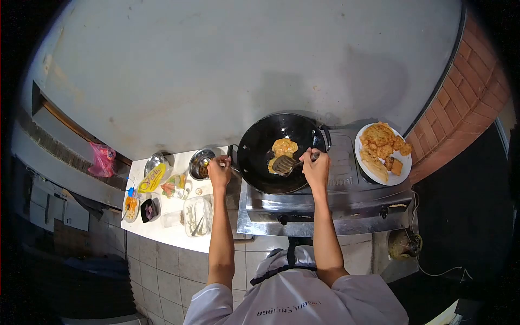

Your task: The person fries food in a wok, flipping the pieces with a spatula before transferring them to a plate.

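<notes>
A black wok (254, 170) sits on the stove, with a golden fritter (284, 146) in it. My right hand (316, 165) is closed round the handle of a slotted spatula (283, 166). The spatula's head lies over a second fried piece, partly hidden beneath it. At the wok's left side, my left hand (219, 169) has its fingers closed at the loop handle (232, 155). Just left of that hand is a steel bowl (198, 161) with a little food inside.
Right of the wok, a white plate (371, 172) holds several fried pieces. On the white table (179, 238) stand a clear container (197, 216), a dark bowl (149, 210), a yellow packet (152, 179) and another steel bowl (156, 163). A gas cylinder (403, 245) stands below the stove (325, 216).
</notes>
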{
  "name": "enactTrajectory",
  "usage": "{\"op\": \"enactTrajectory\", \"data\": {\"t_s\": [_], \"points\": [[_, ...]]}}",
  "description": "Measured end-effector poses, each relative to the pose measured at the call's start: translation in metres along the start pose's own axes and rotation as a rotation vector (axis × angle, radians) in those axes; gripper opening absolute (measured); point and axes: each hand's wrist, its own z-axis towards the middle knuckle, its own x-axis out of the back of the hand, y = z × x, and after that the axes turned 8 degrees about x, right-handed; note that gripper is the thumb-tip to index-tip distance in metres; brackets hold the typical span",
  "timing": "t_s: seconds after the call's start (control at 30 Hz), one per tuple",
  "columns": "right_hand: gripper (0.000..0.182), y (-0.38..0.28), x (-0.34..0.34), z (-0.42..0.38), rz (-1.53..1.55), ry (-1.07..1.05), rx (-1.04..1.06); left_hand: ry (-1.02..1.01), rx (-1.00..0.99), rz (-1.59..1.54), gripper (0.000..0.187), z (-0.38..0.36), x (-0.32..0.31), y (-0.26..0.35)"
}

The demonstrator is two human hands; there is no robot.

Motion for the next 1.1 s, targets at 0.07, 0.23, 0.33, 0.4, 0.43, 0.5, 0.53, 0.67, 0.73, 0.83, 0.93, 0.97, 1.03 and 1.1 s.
{"op": "enactTrajectory", "data": {"t_s": [0.07,0.23,0.33,0.4,0.43,0.5,0.53,0.67,0.73,0.83,0.93,0.97,1.03,1.1], "points": [[0.027,-0.004,-0.001,-0.002,-0.028,0.006,0.003,-0.008,0.008,-0.007,0.019,-0.001,0.000,0.002],[0.027,-0.009,-0.005,-0.006,-0.047,0.030,0.058,-0.012,0.007,0.017,0.020,0.000,0.000,-0.002],[0.026,-0.004,-0.008,-0.006,-0.062,0.032,0.066,0.003,0.000,-0.001,0.020,0.001,-0.001,-0.003],[0.026,-0.003,-0.009,-0.006,-0.086,0.041,0.072,0.004,-0.003,0.015,0.020,0.001,-0.002,-0.004],[0.026,-0.003,-0.009,-0.006,-0.088,0.042,0.072,0.002,-0.003,0.013,0.020,0.001,-0.002,-0.005],[0.026,-0.003,-0.010,-0.006,-0.093,0.034,0.066,0.000,-0.002,-0.024,0.018,0.002,-0.004,-0.009],[0.026,-0.003,-0.010,-0.007,-0.095,0.033,0.066,-0.001,-0.001,-0.026,0.018,0.003,-0.005,-0.012],[0.025,-0.003,-0.015,-0.007,-0.075,0.034,0.065,0.013,-0.047,-0.021,0.018,0.005,-0.009,-0.018],[0.025,-0.003,-0.017,-0.007,-0.073,0.040,0.075,0.022,-0.049,-0.024,0.018,0.006,-0.009,-0.017],[0.024,-0.002,-0.018,-0.007,-0.084,0.025,0.093,0.008,-0.035,-0.061,0.018,0.005,-0.009,-0.016],[0.024,-0.002,-0.020,-0.007,-0.098,0.045,0.087,-0.005,-0.036,-0.034,0.019,0.006,-0.008,-0.017],[0.024,-0.002,-0.019,-0.007,-0.089,0.046,0.077,-0.006,-0.042,-0.037,0.019,0.006,-0.008,-0.017],[0.024,-0.006,-0.017,-0.007,-0.082,0.050,0.067,-0.009,-0.050,-0.042,0.020,0.006,-0.007,-0.015],[0.025,-0.010,-0.016,-0.008,-0.034,0.055,0.046,-0.009,-0.042,-0.041,0.020,0.005,-0.006,-0.013]]}}
